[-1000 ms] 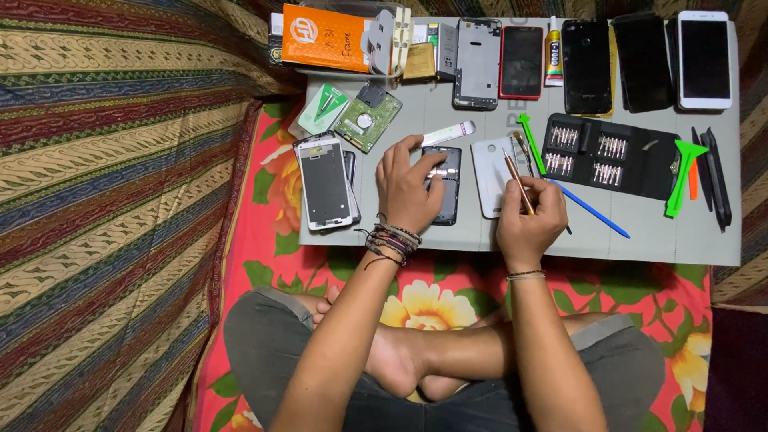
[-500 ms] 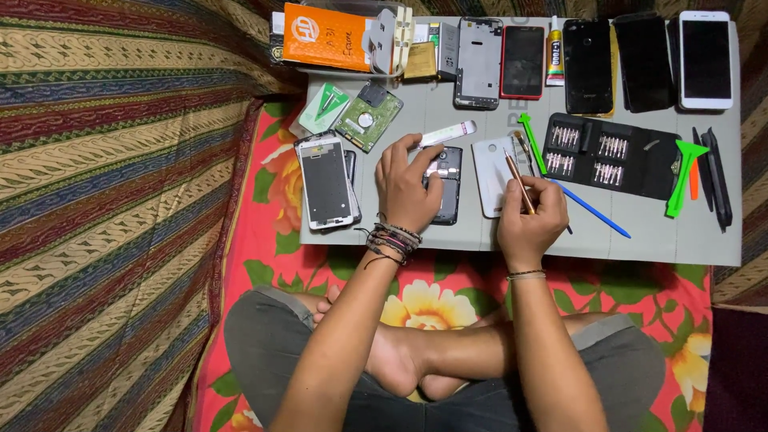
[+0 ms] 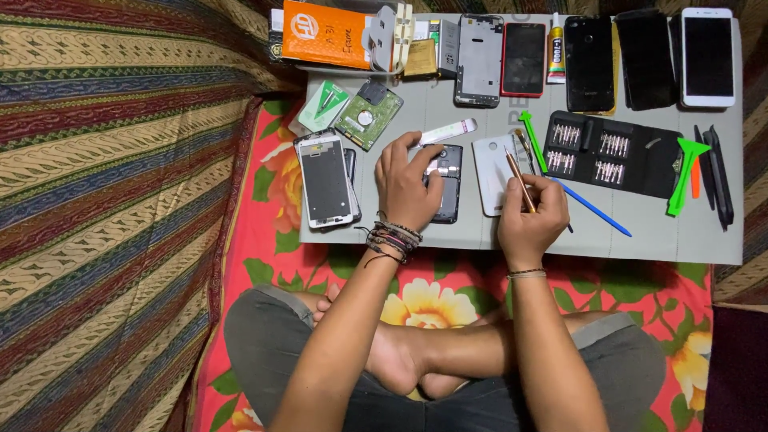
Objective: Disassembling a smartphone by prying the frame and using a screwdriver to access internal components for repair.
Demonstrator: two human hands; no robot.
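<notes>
My left hand (image 3: 410, 182) rests on an opened dark phone (image 3: 447, 186) lying on the grey board (image 3: 640, 240), its fingers spread over the phone's upper part. My right hand (image 3: 534, 214) grips a thin copper-coloured screwdriver (image 3: 518, 178) that points up and away from me. A white phone back cover (image 3: 490, 171) lies just left of that hand. Thread bracelets circle my left wrist.
A white-framed phone (image 3: 324, 178), a bare hard drive (image 3: 369, 118), an orange box (image 3: 328, 34), a glue tube (image 3: 556, 48) and several phones (image 3: 588, 62) line the board. A black screwdriver bit case (image 3: 610, 154), green pry tools (image 3: 685, 174) and a blue stick (image 3: 596, 210) lie right.
My left hand's fingers have shifted slightly on the dark phone. The right hand with the screwdriver has hardly moved.
</notes>
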